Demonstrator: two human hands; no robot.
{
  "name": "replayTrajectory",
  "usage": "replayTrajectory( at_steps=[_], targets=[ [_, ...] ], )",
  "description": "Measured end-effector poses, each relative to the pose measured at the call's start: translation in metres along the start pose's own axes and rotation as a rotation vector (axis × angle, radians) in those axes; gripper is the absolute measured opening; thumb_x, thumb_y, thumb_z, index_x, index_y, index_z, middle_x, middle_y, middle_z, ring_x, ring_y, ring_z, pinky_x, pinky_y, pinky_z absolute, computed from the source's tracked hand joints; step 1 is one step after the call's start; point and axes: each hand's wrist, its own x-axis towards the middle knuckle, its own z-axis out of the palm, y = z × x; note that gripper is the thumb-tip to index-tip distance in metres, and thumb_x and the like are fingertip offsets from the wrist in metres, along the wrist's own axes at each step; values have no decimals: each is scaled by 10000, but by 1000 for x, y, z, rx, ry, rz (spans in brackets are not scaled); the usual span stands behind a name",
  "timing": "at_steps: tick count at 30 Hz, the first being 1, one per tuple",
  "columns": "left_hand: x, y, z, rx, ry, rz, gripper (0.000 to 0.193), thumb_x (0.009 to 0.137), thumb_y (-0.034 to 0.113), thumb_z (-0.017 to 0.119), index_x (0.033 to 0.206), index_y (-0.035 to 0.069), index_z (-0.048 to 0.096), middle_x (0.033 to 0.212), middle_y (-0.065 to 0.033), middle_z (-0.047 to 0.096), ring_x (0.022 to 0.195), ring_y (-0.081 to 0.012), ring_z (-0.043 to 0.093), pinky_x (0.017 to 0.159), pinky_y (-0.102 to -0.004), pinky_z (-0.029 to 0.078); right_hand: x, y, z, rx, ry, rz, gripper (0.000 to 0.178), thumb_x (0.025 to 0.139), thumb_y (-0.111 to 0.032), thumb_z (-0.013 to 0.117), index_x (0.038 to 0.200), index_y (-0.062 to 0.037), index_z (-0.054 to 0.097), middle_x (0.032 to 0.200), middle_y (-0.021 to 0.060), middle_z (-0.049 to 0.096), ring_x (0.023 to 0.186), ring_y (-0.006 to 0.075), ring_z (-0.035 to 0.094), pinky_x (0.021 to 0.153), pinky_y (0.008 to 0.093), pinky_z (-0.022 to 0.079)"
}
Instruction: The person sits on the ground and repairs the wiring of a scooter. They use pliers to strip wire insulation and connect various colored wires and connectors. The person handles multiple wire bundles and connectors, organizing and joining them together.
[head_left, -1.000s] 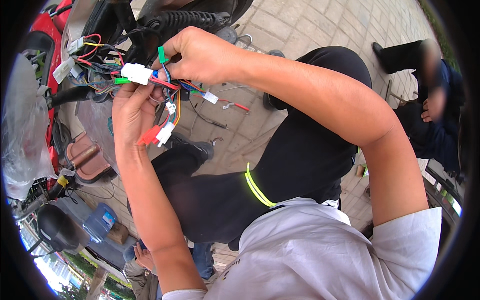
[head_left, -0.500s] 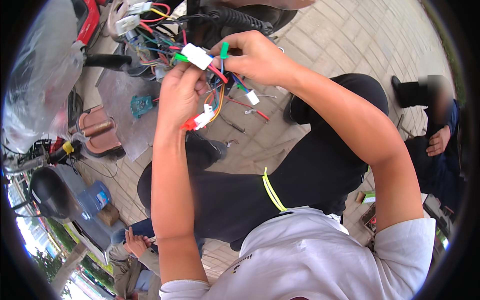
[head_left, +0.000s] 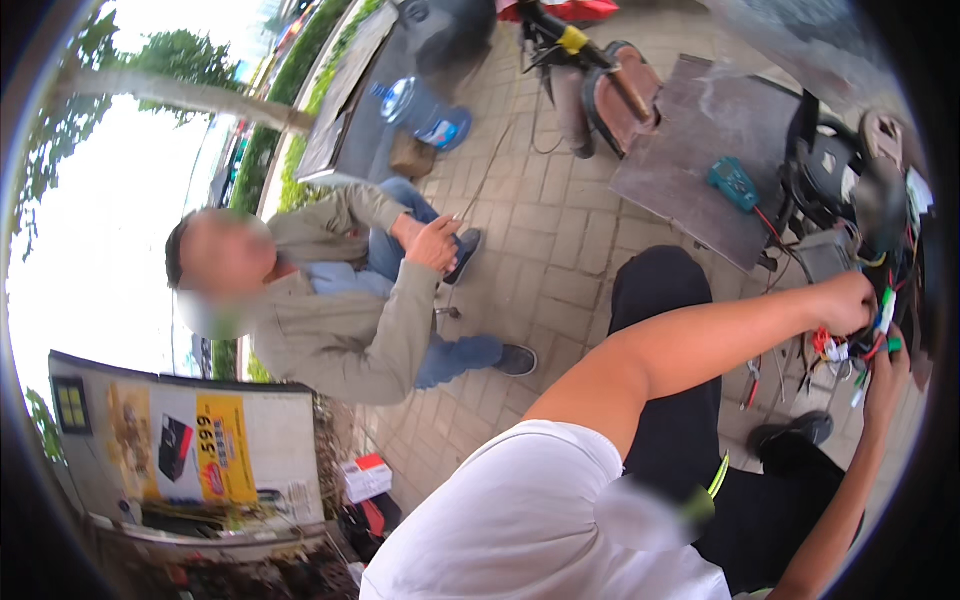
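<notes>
My two hands are close together at the right side; my left hand (head_left: 848, 303) is curled up and closed on a white plug (head_left: 885, 311) with green by its top end; my right hand (head_left: 884, 372) is just nearer to me, with its fingertips at the low end of that plug, beside a small green plug (head_left: 895, 343); they are too blurry there, so I cannot tell if they are squeezing it; a bunch of wires and some red and white plugs (head_left: 826, 345) hang just below my left hand; far and to the left of my hands, a teal meter (head_left: 733, 183) sits on a flat dark board (head_left: 670, 185), with a red wire coming off it; well off to the left, a person in a green-brown jacket (head_left: 335, 318) sits by the bricks (head_left: 565, 255); a blue water jug (head_left: 420, 110) is farther back.
</notes>
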Motion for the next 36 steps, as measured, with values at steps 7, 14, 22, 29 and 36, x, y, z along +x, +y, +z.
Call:
replayTrajectory(
  at_steps=[7,14,22,29,36],
  targets=[
    [2,-2,-5,45,16,-14,209,760,171,623,857,20,730,804,-227,672,766,-348,670,698,-415,516,13,7,-7,68,-52,-19,320,989,-159,557,1241,38,577,868,-36,575,715,28,454,615,195,360],
    [-2,5,-6,51,-12,-19,209,737,147,678,883,5,727,825,-219,683,778,-342,671,705,-401,521,11,7,-12,56,-58,-17,323,988,-147,552,1253,37,575,890,-33,585,737,30,469,631,199,372],
    [-4,27,-17,61,-10,49,267,663,149,761,869,-13,712,760,-202,681,698,-273,679,652,-385,524,1,-10,-17,-73,-28,-10,395,955,-231,595,1254,26,581,936,11,607,804,76,556,714,222,450],
    [-29,51,-47,-103,-104,-195,245,855,139,662,1009,-51,646,827,-95,670,684,-132,625,602,-291,495,-11,-89,27,61,-50,-42,270,834,-152,669,1035,28,680,764,42,646,665,94,559,592,276,465],
    [-24,46,-35,-249,-117,-228,215,894,25,628,1091,-55,604,947,-67,670,813,-110,622,685,-261,515,-16,-93,19,82,-50,65,303,855,-161,698,1082,38,683,779,53,666,676,78,576,589,257,475]
  ],
)
